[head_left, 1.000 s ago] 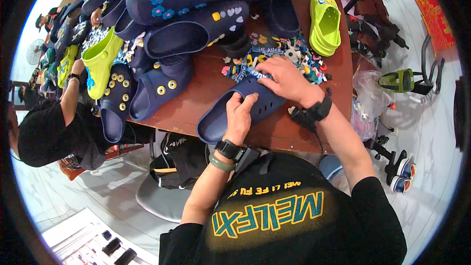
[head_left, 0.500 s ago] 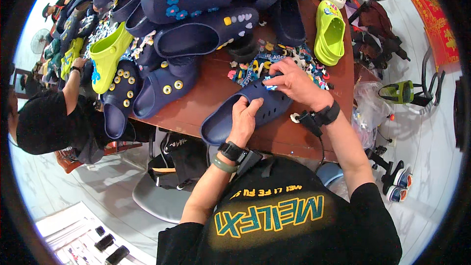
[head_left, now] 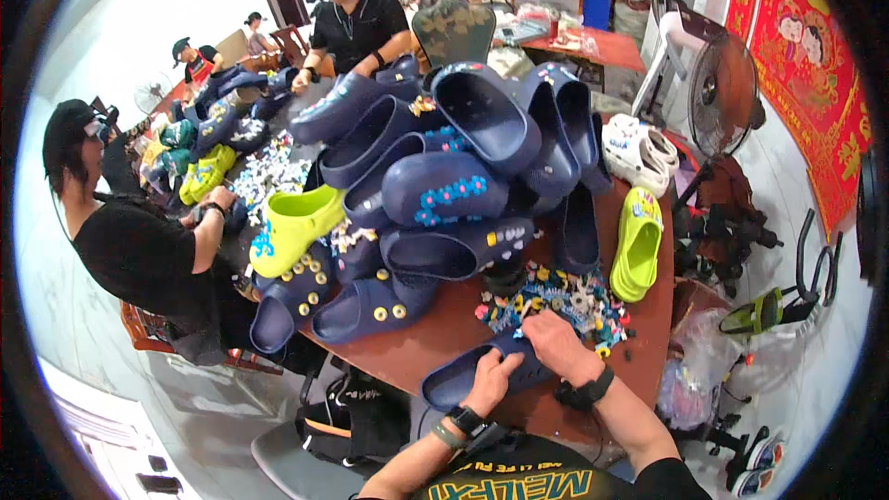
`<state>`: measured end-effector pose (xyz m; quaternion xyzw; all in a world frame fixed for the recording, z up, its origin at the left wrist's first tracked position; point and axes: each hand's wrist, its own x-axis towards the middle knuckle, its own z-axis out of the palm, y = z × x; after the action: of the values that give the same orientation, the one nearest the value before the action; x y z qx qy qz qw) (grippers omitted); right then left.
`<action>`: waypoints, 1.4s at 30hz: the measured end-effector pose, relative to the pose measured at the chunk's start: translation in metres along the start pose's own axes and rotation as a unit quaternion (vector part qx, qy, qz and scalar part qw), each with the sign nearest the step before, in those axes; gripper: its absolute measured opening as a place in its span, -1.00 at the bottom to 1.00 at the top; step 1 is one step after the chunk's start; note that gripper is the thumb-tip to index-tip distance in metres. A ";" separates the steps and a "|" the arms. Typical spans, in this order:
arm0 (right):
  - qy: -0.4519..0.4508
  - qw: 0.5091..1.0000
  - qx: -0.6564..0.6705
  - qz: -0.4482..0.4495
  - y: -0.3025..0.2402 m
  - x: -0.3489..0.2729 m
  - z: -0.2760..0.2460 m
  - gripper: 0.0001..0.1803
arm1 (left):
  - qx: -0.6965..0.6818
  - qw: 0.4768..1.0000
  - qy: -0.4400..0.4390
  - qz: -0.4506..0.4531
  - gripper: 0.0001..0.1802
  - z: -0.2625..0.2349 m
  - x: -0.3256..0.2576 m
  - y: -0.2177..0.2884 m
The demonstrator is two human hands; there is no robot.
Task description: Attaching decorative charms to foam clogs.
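A navy clog (head_left: 448,383) lies on the near part of the brown table, its heel to the left. My left hand (head_left: 493,381) grips its upper near the foot opening, thumb on top and fingers closed around the edge. Over the toe end is my right hand (head_left: 561,348), its fingers pinched on a small blue-and-white shoe charm that they mostly hide. Just beyond the clog spreads a pile of colourful shoe charms (head_left: 567,300). Both wrists carry black straps.
Navy clogs (head_left: 444,187) are heaped high beyond the charms. A lime clog (head_left: 294,222) stands left, another lime clog (head_left: 637,250) and white clogs (head_left: 639,150) right. A fan (head_left: 720,97) stands beyond the table. Co-workers sit or stand at left and back.
The view has tilted up, so the room and several people beyond the table now show. Both hands stay on the same clog, the right still pinched at its toe end.
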<state>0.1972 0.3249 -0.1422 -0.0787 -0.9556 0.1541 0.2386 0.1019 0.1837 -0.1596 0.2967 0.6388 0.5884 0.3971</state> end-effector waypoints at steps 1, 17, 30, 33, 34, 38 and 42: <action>0.010 1.000 0.005 -0.021 0.000 0.001 -0.002 -0.85 | -0.063 0.997 -0.001 -0.049 -0.72 0.001 -0.002 0.013; -0.018 0.997 -0.054 0.054 -0.022 -0.008 -0.007 -0.56 | -0.022 0.997 -0.011 -0.068 -0.77 -0.006 0.014 -0.021; -0.007 0.998 0.040 -0.052 0.021 -0.015 -0.007 -0.58 | -0.061 0.992 -0.035 -0.108 -0.73 -0.004 0.010 -0.006; 0.005 0.995 0.077 -0.058 0.021 -0.023 -0.001 -0.56 | -0.037 0.995 -0.020 -0.089 -0.71 -0.003 -0.002 0.006; 0.008 0.995 0.077 -0.055 0.018 -0.025 0.000 -0.56 | -0.043 0.995 -0.020 -0.090 -0.70 -0.002 -0.005 0.013; 0.049 0.995 0.079 -0.032 0.007 -0.033 -0.005 -0.56 | 0.040 0.996 -0.013 -0.078 -0.73 -0.006 -0.003 -0.013; 0.160 0.981 -0.046 0.099 0.031 -0.068 -0.008 -0.75 | 0.507 0.837 -0.145 0.149 -0.54 -0.026 0.014 -0.048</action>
<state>0.2628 0.3402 -0.1754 -0.2075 -0.8987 0.1181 0.3678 0.0770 0.1762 -0.2089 0.6302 0.7306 0.1846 0.1870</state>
